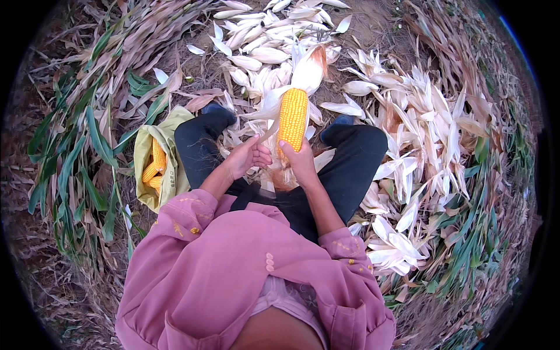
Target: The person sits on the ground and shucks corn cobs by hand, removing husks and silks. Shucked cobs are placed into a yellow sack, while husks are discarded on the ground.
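Note:
My right hand (299, 161) grips the lower end of a yellow ear of corn (293, 114), whose kernels are bare. Its pale husk (308, 74) is peeled back and still attached at the far end, with brown silk at the tip. Just left of the ear is my left hand (252, 156), palm turned inward and fingers apart; a strip of husk passes close to its thumb, and whether they touch is hard to tell. A green woven sack (178, 175) stands open beside my left leg, with several husked corn ears (158, 154) inside.
Unhusked corn ears (267, 55) lie heaped on the ground beyond my feet. Loose pale husks (407, 168) are piled to the right of my right leg. Dry stalks and green leaves (96, 135) spread along both sides. My bent legs frame the middle.

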Tool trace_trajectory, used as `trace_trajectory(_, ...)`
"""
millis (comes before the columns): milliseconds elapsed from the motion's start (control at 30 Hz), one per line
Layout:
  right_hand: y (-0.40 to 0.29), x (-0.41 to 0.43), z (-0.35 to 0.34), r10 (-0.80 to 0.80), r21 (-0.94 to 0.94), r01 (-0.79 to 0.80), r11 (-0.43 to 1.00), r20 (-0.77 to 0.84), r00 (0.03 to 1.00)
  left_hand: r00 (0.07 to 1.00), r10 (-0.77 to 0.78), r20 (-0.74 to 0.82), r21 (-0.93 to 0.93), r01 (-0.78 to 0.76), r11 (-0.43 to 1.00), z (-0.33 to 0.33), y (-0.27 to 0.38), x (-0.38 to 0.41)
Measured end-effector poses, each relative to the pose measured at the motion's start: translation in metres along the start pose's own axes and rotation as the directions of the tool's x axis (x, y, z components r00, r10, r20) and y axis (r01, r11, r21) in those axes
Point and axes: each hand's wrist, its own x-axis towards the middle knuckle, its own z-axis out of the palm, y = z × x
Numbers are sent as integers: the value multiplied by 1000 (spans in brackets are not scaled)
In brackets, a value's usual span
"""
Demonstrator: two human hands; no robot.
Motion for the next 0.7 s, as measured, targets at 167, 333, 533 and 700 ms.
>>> trace_trajectory(167, 26, -8, -4, -81, -533, -1, 846, -130, 988, 881, 350, -317, 342, -238, 909, 85, 18, -3)
trace_trajectory(333, 12, -34, 6, -192, -655, 126, 745, -30, 981, 807, 433, -402, 234, -366, 900, 84, 29, 44)
trace_trajectory(533, 8, -36, -6, -121, -180, 124, 976, 29, 992, 878, 411, -245, -104, -445, 889, 89, 46, 33)
trace_trajectory(700, 18, -31, -6, -168, 16, 169, 985, -46, 985, 945, 299, -133, -305, -327, 895, 93, 55, 17)
